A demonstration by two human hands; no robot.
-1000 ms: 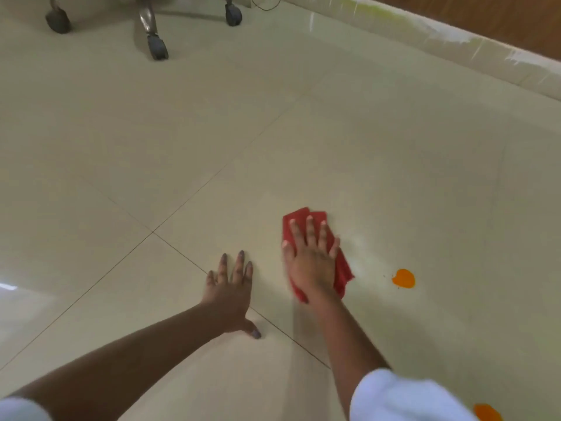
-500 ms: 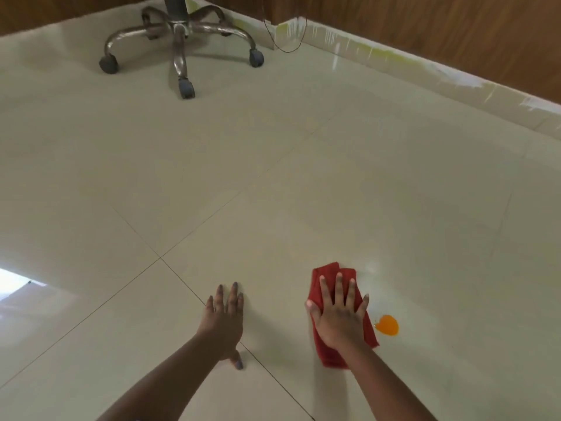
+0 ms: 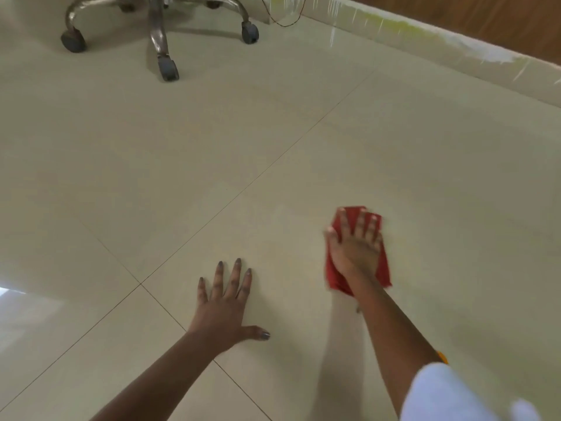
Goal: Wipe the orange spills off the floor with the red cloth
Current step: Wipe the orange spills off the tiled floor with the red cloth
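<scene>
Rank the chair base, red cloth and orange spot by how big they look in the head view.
1. chair base, though farther away
2. red cloth
3. orange spot, mostly behind the right arm

Likely an office: a chrome swivel-chair base (image 3: 158,31) on castors stands well beyond the left hand (image 3: 224,308), on glossy cream tiles (image 3: 273,132) edged by a wood-panelled wall (image 3: 485,19).

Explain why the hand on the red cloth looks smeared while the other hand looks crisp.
Head view: the right hand and the red cloth are blurred, probably by a fast wipe; the left hand lies flat on the floor, sharp. Head view, left edge: a bright white patch of glare on the glossy surface.
</scene>
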